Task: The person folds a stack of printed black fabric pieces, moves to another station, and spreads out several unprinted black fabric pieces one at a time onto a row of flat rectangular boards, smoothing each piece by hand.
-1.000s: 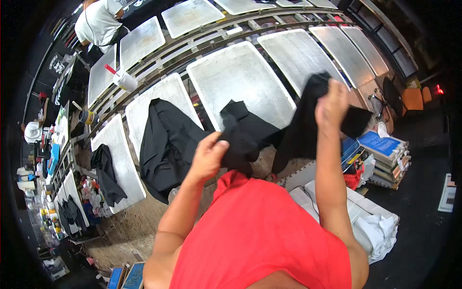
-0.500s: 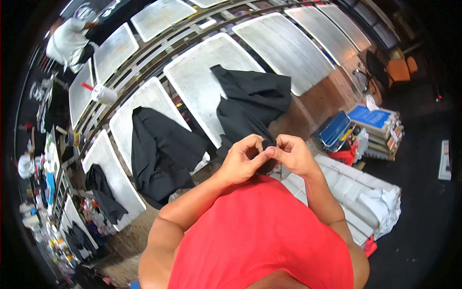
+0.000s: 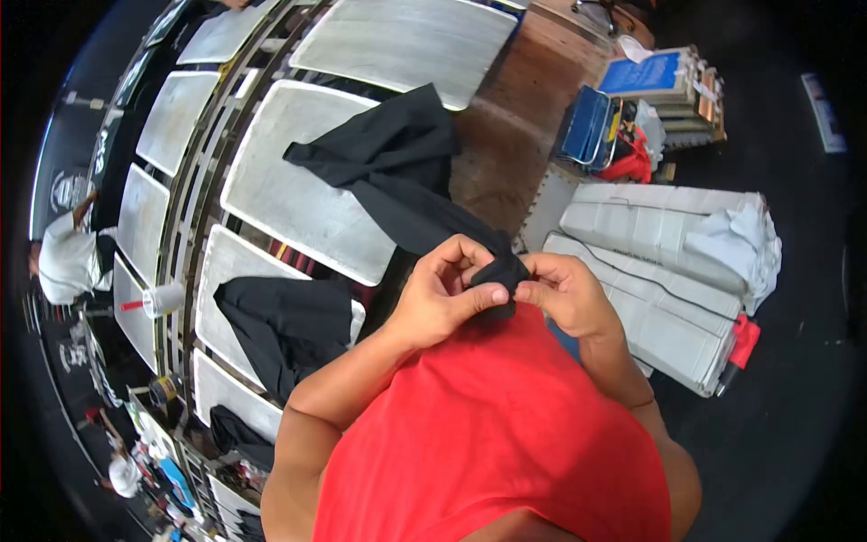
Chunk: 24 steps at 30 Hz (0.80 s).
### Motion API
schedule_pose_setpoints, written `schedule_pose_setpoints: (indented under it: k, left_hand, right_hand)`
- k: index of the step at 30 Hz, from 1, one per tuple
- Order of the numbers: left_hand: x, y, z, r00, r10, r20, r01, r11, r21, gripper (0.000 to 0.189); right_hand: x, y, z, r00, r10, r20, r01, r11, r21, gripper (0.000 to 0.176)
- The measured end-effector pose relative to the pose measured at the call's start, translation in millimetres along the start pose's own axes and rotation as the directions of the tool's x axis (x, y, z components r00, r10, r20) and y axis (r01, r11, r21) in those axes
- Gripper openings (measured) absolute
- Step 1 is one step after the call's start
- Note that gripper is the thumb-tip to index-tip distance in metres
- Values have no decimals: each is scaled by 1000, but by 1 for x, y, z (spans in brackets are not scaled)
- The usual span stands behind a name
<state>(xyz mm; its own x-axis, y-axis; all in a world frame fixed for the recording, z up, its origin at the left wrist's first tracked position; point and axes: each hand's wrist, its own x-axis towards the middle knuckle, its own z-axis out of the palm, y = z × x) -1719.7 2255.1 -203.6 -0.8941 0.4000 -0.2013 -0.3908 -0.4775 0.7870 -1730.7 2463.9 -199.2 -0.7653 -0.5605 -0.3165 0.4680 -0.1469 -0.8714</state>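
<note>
The view has swung; black cloth (image 3: 393,135) overlaps a pale board (image 3: 293,194).

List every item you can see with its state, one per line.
left hand: pinching cloth
right hand: pinching cloth
held black cloth: bunched at the hands, partly over a metal board
second black cloth: rumpled, unheld
white cup: red straw in
white cloth: crumpled

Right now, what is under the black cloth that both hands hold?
The black cloth lies partly over a pale board, which shows bare beside it. Anything else underneath is covered.
</note>
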Motion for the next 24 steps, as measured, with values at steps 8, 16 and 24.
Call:
schedule_pose_setpoints:
  k: [8, 16, 24]
  left_hand:
    - [4, -21, -39, 980, -153, -131, 154, 988, -2, 21]
    - [-133, 19, -139, 883, -17, -469, 10, 1000, -16, 29]
    - [-171, 31, -117, 739, 322, -591, -325, 940, 106, 35]
  right_hand:
    - [-29, 27, -88, 946, 30, -321, -8, 998, 69, 12]
    - [-71, 0, -321, 326, -199, -924, 611, 790, 45, 19]
    - [188, -145, -261, 413, -665, -622, 772, 618, -148, 19]
